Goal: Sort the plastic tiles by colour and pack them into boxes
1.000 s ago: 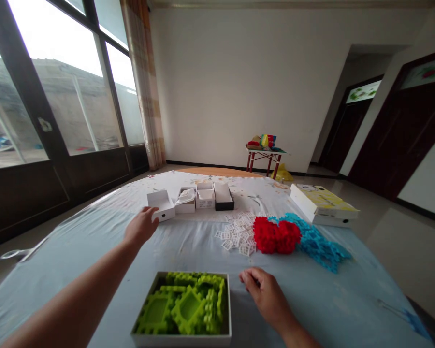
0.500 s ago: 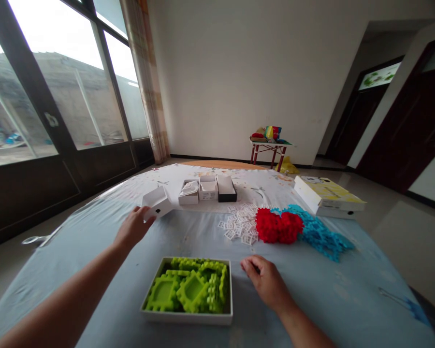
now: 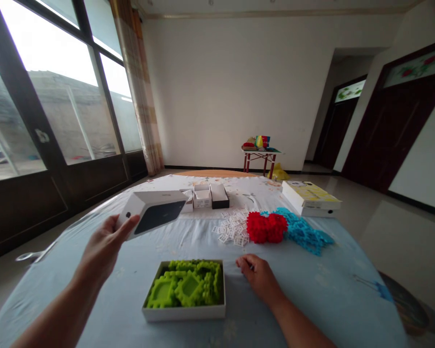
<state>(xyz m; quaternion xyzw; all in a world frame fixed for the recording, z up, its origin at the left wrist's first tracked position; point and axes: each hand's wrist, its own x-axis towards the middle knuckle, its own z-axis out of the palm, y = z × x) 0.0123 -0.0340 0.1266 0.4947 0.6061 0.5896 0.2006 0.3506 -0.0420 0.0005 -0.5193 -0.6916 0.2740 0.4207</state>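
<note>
My left hand (image 3: 107, 244) grips one end of a white box lid (image 3: 132, 209) with a dark phone picture on its top face. It holds the lid tilted above the cloth, left of the small boxes. Curled closed, my right hand (image 3: 259, 275) rests on the table with nothing visible in it. Between my forearms a white box (image 3: 184, 314) is filled with green notched foam-like pieces (image 3: 188, 287). Beyond my right hand lie a heap of white tiles (image 3: 234, 227), a red cluster of notched pieces (image 3: 266, 227) and a blue pile of similar pieces (image 3: 306, 231).
Small open boxes (image 3: 202, 195) and a dark-based box (image 3: 220, 195) stand at the back of the table. A yellow and white box (image 3: 310, 197) lies near the right edge. A pale blue cloth (image 3: 112, 299) covers the table. By the wall stands a small side table (image 3: 261, 152).
My left hand has lifted the lid toward me and turned it, so its phone picture now shows. The right hand stays in nearly the same place. The head view has tilted up slightly.
</note>
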